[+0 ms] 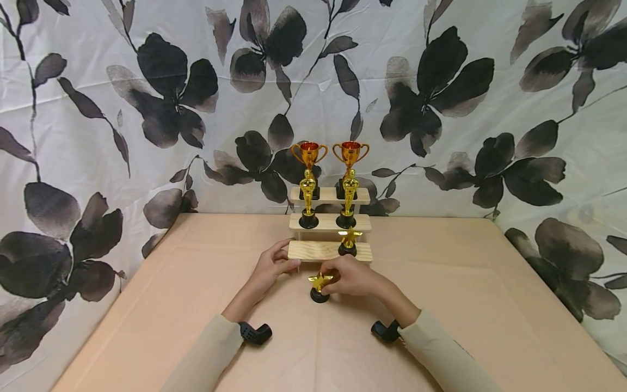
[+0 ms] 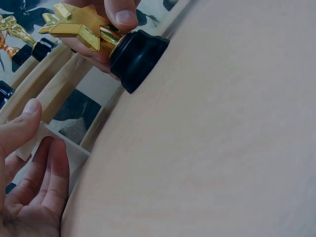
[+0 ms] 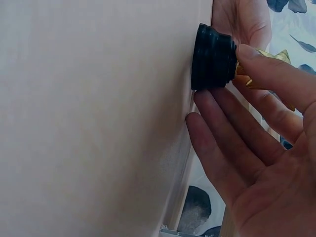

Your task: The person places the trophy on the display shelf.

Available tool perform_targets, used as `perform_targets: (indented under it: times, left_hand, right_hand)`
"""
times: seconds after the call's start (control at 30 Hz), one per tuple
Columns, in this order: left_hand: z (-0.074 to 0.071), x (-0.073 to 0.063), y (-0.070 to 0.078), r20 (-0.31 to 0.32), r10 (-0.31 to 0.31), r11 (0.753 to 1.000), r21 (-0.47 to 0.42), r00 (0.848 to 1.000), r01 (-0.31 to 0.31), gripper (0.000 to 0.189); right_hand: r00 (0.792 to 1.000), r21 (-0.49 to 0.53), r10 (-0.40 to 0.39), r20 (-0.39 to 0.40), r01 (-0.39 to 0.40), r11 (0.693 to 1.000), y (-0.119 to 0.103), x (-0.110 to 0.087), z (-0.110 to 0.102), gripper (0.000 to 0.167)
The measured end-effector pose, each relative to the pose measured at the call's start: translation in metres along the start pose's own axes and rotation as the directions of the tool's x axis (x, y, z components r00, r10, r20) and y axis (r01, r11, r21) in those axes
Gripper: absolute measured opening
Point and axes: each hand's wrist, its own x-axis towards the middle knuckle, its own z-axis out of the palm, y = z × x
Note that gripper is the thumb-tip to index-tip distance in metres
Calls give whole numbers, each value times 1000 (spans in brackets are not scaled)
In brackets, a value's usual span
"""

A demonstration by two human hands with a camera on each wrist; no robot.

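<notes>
A small gold star trophy (image 1: pixel 319 295) on a round black base is pinched by its gold part between the thumb and fingers of my right hand (image 1: pixel 356 276). It is upright at the table surface, just in front of a three-step wooden display stand (image 1: pixel 311 251). My left hand (image 1: pixel 268 269) grips the left end of the stand's lowest step. In the left wrist view its thumb (image 2: pixel 30 111) lies on the wood and the fingers bend beneath, by the white support (image 2: pixel 69 148). A second star trophy (image 1: pixel 348 247) stands on the right of that lowest step.
Two gold figure trophies (image 1: pixel 308 190) stand on the middle step, and two cup trophies (image 1: pixel 350 154) with handles on the top one. A peach cloth (image 1: pixel 313 348) covers the table. Behind it hangs a white curtain (image 1: pixel 343 22) with dark flowers.
</notes>
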Motion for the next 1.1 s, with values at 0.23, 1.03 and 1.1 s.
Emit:
perform_targets:
  times: [0.23, 1.03, 1.1]
  left_hand:
    - [-1, -1, 1, 5, -10, 1000, -5, 1000, 10, 72]
    - [-1, 0, 0, 6, -14, 1000, 0, 1000, 14, 74]
    - [-1, 0, 1, 7, -14, 1000, -1, 1000, 14, 74]
  right_hand:
    - [1000, 3, 5, 7, -5, 1000, 1, 1, 0, 22]
    - [1000, 20, -27, 3, 27, 999, 0, 1, 1, 13]
    - [1000, 18, -25, 2, 25, 1000, 0, 2, 2, 12]
